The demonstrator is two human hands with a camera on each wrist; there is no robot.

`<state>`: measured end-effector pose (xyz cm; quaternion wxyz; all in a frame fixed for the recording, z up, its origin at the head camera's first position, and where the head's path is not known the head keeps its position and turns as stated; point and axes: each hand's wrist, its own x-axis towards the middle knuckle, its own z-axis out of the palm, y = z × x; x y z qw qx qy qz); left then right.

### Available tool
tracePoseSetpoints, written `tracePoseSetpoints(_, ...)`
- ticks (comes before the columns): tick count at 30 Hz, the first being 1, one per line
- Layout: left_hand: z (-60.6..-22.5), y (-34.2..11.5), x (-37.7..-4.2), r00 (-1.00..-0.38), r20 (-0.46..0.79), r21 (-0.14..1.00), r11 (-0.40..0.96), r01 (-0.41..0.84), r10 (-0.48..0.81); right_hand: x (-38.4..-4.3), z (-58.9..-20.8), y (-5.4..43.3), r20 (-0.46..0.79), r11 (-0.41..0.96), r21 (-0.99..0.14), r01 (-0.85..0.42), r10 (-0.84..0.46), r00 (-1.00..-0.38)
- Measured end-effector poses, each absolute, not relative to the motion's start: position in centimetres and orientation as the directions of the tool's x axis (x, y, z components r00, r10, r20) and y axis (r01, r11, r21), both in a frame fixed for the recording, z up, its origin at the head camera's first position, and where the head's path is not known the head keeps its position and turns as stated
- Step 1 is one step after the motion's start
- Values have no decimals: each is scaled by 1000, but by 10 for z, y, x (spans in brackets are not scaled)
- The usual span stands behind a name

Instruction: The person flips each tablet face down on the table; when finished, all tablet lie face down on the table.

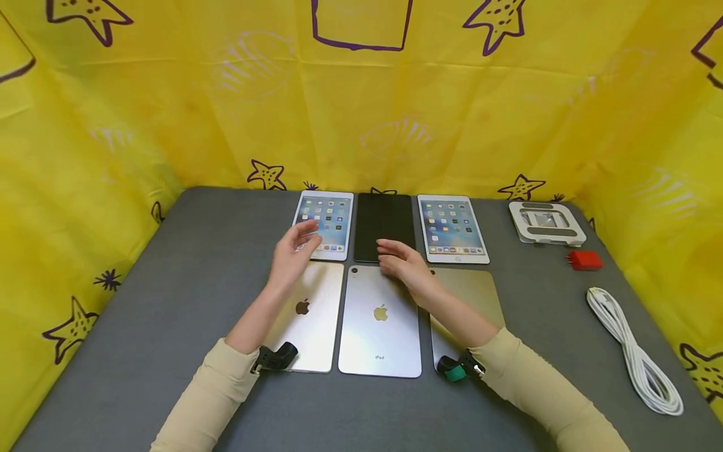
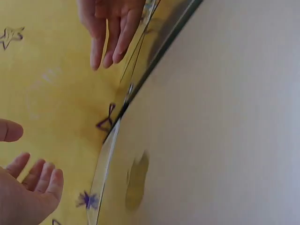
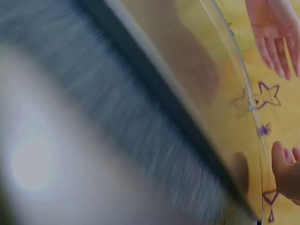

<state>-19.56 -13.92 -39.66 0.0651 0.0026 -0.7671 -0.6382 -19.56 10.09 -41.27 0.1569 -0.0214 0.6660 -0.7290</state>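
Observation:
In the head view my left hand (image 1: 290,254) hovers between the front-left silver tablet (image 1: 316,342), lying back up, and the back-left white tablet (image 1: 337,220), whose screen is lit. Its fingers are loosely bent around nothing. My right hand (image 1: 409,269), fingers extended, is over the front-middle silver iPad (image 1: 380,336) and the lower edge of the black tablet (image 1: 384,216). A gold tablet (image 1: 471,289) lies under the right forearm, partly hidden. Behind it another white tablet (image 1: 454,229) shows a lit screen. Both wrist views show bare, relaxed fingers.
Along the grey table's (image 1: 169,301) right side are a grey-and-white stand-like item (image 1: 546,223), a red plug adapter (image 1: 585,260) and a coiled white cable (image 1: 635,351). A yellow patterned cloth (image 1: 361,113) encloses the back and sides.

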Motion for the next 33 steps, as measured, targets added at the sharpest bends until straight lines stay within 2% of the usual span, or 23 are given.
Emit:
tracePoseSetpoints(5, -397, -165, -201, -987, -37, 977, 202, -69, -159, -199, -411, 79, -192, -35, -977, 212, -304, -933)
tracePoseSetpoints(12, -399, -186, -204, -972, -190, 938, 266, -221, -137, -205, -411, 50, -237, 0, -967, 254, -363, -901)
tracePoseSetpoints(28, -405, -195, -210, -962, -268, 927, 255, -274, -60, -213, -408, 33, -263, 32, -960, 277, -432, -862)
tracePoseSetpoints(33, -402, -197, -215, -954, -297, 942, 148, -300, -40, -215, -408, 34, -295, 73, -953, 292, -428, -854)
